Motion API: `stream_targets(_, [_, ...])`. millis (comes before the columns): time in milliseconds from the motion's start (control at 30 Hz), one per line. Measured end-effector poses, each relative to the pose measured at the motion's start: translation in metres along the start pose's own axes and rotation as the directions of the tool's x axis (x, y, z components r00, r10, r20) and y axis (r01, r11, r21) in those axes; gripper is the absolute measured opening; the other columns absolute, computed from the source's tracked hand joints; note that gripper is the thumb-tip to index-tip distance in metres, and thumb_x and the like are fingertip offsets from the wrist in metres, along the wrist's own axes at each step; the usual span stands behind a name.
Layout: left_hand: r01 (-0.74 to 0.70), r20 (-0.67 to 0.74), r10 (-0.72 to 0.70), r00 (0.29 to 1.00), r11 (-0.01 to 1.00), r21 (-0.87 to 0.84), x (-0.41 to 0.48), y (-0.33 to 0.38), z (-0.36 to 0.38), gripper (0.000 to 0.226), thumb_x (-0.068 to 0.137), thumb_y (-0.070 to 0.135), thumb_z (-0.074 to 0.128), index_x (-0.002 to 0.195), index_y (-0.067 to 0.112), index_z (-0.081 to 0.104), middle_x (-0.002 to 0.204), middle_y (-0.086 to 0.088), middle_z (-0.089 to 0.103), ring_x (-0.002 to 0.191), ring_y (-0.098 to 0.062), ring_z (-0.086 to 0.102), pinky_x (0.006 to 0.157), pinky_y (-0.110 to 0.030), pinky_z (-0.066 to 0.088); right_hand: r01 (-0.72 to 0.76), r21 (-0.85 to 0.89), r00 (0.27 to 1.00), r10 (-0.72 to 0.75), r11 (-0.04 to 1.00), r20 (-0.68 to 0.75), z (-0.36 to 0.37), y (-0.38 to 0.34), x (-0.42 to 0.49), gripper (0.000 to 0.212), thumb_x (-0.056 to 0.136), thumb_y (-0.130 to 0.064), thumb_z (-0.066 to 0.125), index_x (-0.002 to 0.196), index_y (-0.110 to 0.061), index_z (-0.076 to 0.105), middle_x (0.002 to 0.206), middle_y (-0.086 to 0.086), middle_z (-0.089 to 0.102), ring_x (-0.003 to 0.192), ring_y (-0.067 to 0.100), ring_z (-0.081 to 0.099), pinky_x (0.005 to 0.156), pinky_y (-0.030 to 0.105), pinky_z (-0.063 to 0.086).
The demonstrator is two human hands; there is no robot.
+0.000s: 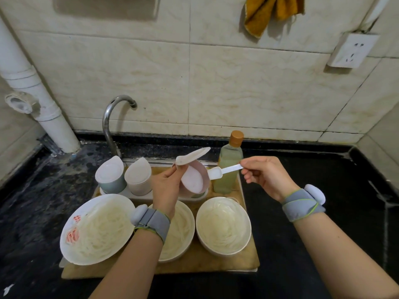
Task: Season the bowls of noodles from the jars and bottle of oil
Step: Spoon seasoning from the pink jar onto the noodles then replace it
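board [224, 261] | three noodle bowls [223, 225] | jar rack [138, 196] | oil bottle [227, 169]

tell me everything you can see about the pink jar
The pink jar is a small round pot, plastic by the look, with a pale hinged lid flipped open. The left hand holds it lifted and tilted, mouth toward the camera, above its holder tray. It holds white powder. A white spoon in the right hand sits at its rim.

Glossy white bowls [223, 225], matt wooden board [216, 258], chrome tap [110, 124], speckled black counter [323, 212]
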State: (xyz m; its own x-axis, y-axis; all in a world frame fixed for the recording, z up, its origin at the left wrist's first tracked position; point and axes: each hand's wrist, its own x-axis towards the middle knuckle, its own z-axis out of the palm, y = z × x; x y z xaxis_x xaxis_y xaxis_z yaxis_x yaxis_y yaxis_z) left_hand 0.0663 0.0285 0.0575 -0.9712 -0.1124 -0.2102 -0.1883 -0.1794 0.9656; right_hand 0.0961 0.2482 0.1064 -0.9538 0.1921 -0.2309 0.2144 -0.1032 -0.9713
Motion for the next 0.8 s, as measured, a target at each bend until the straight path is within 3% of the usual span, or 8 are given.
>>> stream_targets(67, [0.009,0.004,-0.009,1.000,1.000,-0.001,0.000,0.000,0.002,0.019,0.084,0.037,0.069,0.094,0.021,0.073,0.092,-0.002,0.072,0.094,-0.024,0.061,0.086,-0.041,0.052,0.001,0.000,1.000,-0.001,1.000,-0.007,-0.006,-0.002,-0.001,0.011,0.084,0.004,0.058,0.085,0.005,0.069,0.059,0.011,0.062,0.050,0.014,0.055,0.048,0.020,0.050])
stream_targets(167, [0.017,0.009,-0.017,1.000,1.000,-0.017,0.000,0.000,0.007,0.022,0.084,0.035,0.070,0.097,0.018,0.074,0.090,-0.002,0.071,0.095,-0.025,0.059,0.083,-0.041,0.051,0.003,0.000,1.000,-0.003,1.000,-0.007,-0.012,-0.003,-0.002,0.012,0.085,0.004,0.058,0.086,0.006,0.069,0.058,0.010,0.063,0.050,0.014,0.055,0.048,0.020,0.051])
stream_targets(367, [0.016,0.007,-0.016,1.000,1.000,0.006,0.000,-0.002,0.012,0.014,0.079,0.041,0.074,0.085,0.029,0.075,0.089,0.001,0.073,0.097,-0.027,0.062,0.091,-0.048,0.053,0.029,-0.007,1.000,-0.029,1.000,-0.001,-0.023,-0.004,-0.007,0.013,0.085,0.004,0.058,0.089,0.008,0.069,0.062,0.011,0.064,0.053,0.015,0.057,0.051,0.020,0.052])
stream_targets(500, [0.014,0.012,-0.014,1.000,1.000,0.007,-0.001,-0.001,0.014,0.007,0.081,0.038,0.074,0.078,0.032,0.073,0.084,0.005,0.072,0.090,-0.024,0.060,0.090,-0.045,0.052,0.044,-0.010,0.999,-0.043,0.999,0.017,-0.026,-0.004,-0.008,0.013,0.085,0.004,0.057,0.087,0.005,0.070,0.063,0.010,0.065,0.054,0.013,0.058,0.052,0.019,0.053])
stream_targets(800, [0.012,0.010,-0.012,1.000,1.000,0.012,0.000,0.000,0.012,0.013,0.078,0.043,0.075,0.080,0.030,0.075,0.091,-0.002,0.074,0.098,-0.030,0.062,0.092,-0.050,0.052,0.077,0.036,0.996,-0.078,0.996,0.031,-0.024,-0.004,-0.006,0.014,0.084,0.007,0.055,0.087,0.006,0.069,0.064,0.009,0.066,0.055,0.014,0.060,0.054,0.018,0.053])
